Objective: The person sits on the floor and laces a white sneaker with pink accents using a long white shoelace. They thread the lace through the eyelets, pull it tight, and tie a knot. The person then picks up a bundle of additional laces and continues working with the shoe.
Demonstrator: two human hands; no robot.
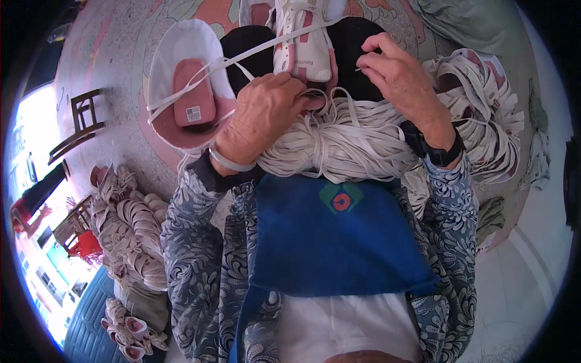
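A white and pink shoe upper (299,51) lies in front of me, between my dark-clad knees. My left hand (263,112) is closed at its near end, with fingertips beside a pink part; what they grip is hidden. To the right of the upper, my right hand (393,72) is raised, thumb and finger pinched on the thin pale end of a shoelace. A thick tied bundle of off-white shoelaces (345,142) rests on my lap under both hands. One long loose lace (260,49) stretches from the upper leftward across a white and pink container-like piece (158,66).
Stacked shoe uppers (478,115) lie at the right, and more bundled uppers (130,227) at the left. Green cloth (466,18) lies at the far right. Wooden chairs (78,124) stand at the far left, near another person (36,196). A blue apron (339,242) covers my front.
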